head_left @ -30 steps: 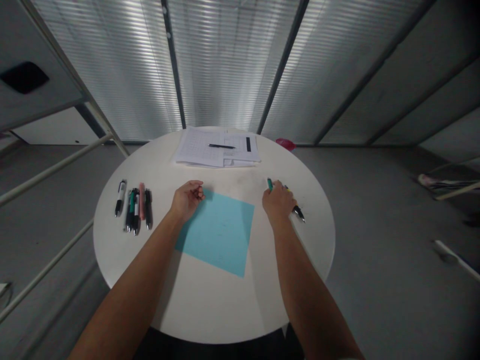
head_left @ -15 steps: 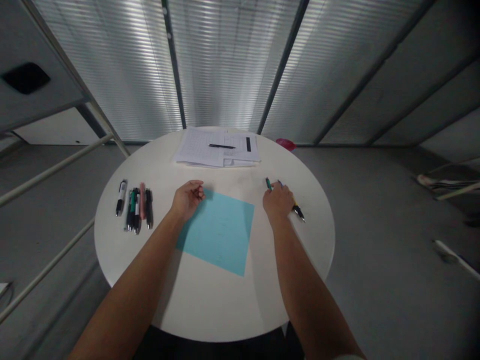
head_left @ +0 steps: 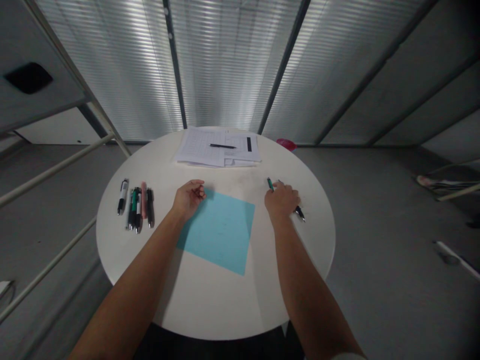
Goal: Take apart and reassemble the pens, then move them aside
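A person's left hand (head_left: 189, 199), loosely curled and empty, rested at the edge of a blue paper square (head_left: 217, 232) on a round white table (head_left: 221, 310). The right hand (head_left: 281, 201) lay over pens (head_left: 270, 184), its grip unclear. A row of pens (head_left: 137, 210) lay leftward; printed sheets (head_left: 198, 147) lay beyond.

Person's own body, as seen from the head camera: left forearm (head_left: 131, 260) and right forearm (head_left: 309, 285), both bare and tapering to narrow wrists; left hand (head_left: 188, 198) and right hand (head_left: 280, 200), both bare with five-fingered outlines, fine detail too small to tell; pale sleeve edge (head_left: 347, 357) at the lower frame border, by the right forearm.
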The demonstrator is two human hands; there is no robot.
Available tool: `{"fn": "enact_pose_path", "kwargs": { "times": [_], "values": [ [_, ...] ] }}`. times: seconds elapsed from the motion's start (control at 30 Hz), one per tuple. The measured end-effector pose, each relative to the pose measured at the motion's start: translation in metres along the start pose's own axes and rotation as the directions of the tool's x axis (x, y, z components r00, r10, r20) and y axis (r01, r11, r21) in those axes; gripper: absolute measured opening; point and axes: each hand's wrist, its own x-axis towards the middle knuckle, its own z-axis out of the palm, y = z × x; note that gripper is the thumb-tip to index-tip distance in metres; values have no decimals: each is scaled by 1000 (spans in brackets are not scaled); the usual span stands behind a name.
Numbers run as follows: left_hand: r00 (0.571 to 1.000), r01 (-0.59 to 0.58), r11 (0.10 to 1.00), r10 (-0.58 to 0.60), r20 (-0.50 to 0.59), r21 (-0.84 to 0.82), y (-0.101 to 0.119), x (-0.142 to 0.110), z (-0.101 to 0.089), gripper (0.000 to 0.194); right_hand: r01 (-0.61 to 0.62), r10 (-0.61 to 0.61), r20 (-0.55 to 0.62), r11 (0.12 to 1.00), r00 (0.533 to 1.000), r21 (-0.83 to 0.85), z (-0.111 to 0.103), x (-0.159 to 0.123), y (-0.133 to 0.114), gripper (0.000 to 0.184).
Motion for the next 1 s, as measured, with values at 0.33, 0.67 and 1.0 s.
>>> {"fn": "enact_pose_path", "kwargs": {
  "times": [0.33,0.67,1.0],
  "values": [
    [1000,4,1000,-4,-9,4,1,0,1,11,-113,109,-69,992,992,-55,9,-1,4,31],
    [1000,13,1000,-13,-6,-6,1,1,-1,12,-77,77,-47,997,996,-12,9,4,13,27],
    [1000,16,1000,-16,-15,-10,1,0,-1,11,-71,72,-26,997,997,43,9,6,19,29]
  ]
}}
